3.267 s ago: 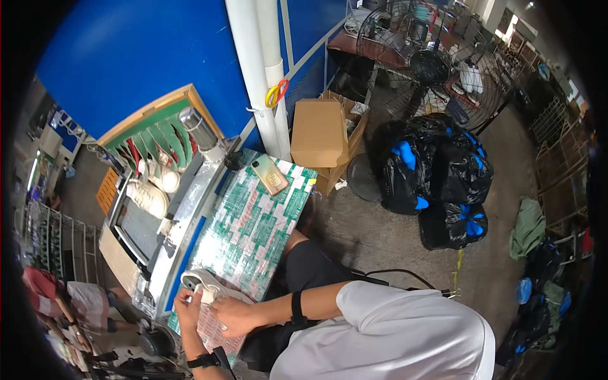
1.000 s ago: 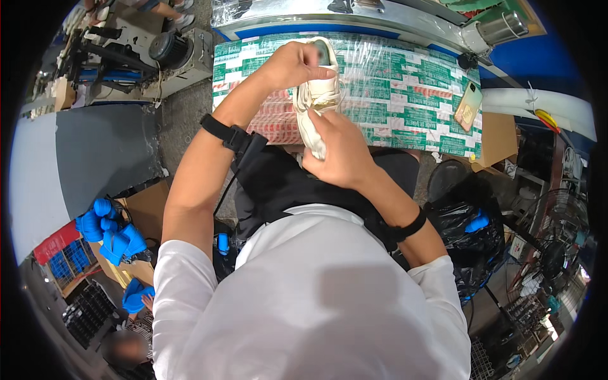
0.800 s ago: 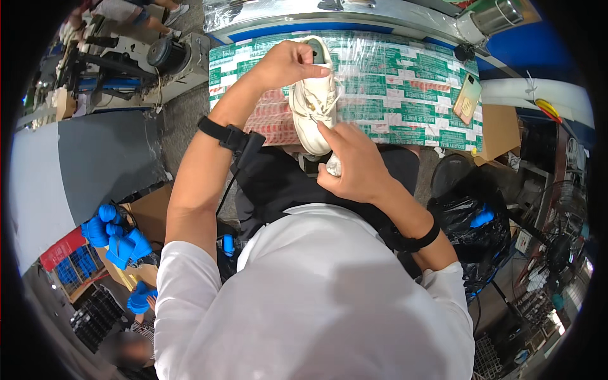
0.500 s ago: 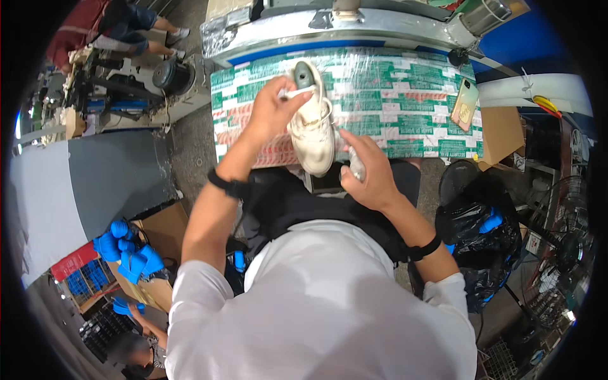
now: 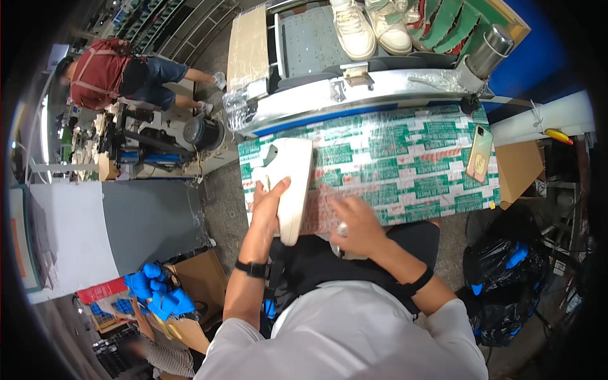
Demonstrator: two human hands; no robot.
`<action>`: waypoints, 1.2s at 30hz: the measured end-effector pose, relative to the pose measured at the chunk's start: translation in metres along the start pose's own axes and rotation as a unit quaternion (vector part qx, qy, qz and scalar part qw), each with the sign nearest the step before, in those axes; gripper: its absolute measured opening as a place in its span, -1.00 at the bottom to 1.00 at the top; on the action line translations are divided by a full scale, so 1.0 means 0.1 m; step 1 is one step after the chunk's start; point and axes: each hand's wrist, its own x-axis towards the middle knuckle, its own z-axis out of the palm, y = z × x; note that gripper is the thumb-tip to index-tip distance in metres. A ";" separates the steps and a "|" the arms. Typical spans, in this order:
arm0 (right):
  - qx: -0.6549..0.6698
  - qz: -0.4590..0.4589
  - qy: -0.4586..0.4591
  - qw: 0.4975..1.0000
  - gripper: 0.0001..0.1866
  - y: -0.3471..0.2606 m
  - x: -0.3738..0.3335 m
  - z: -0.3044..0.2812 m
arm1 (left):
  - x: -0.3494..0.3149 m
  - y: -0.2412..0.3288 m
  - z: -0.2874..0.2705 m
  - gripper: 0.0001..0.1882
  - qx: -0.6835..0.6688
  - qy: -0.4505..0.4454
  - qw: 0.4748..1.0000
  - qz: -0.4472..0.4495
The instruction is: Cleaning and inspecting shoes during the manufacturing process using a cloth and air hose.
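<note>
An off-white lace-up sneaker [image 5: 296, 190] lies tipped on its side over the work surface, its toe toward me and its sole side facing right. My left hand [image 5: 268, 202] is closed around it from the left, with the thumb across its upper. To the right of the shoe, apart from it, is my right hand [image 5: 362, 227]. Its fingers are curled around a small pale, shiny object, mostly hidden, whose kind I cannot make out. The index finger is blurred by motion. Beneath both hands is a surface covered in green-and-white printed tape [image 5: 399, 158].
A phone [image 5: 479, 155] lies at the surface's right end. Beyond the metal rail [image 5: 380, 85], light sneakers [image 5: 353, 30] stand beside green dividers. Black bags [image 5: 506, 278] sit at right, blue wrapped bundles [image 5: 166, 297] at left. Other people [image 5: 114, 76] are at the left.
The sneaker has turned from upright, opening facing me, onto its side and shifted left. My left hand has let go of its tongue or lace area and grips its side. The view has tilted upward.
</note>
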 end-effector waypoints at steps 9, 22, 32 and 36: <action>-0.215 0.091 0.072 0.970 -0.33 1.15 0.05 -0.63 | 1.48 2.36 0.45 0.02 0.367 -0.148 0.835 0.383; -0.244 0.057 0.099 0.963 -0.45 1.25 0.01 -0.57 | 3.06 1.75 3.32 -0.01 0.437 -0.178 0.854 0.218; -0.244 0.048 0.130 0.960 -0.48 1.22 -0.03 -0.52 | 3.57 2.05 3.20 -0.29 0.178 -0.230 0.955 0.065; -0.226 0.052 0.117 0.966 -0.47 1.21 -0.04 -0.54 | 2.37 2.30 2.31 -0.38 0.087 -0.220 0.970 0.060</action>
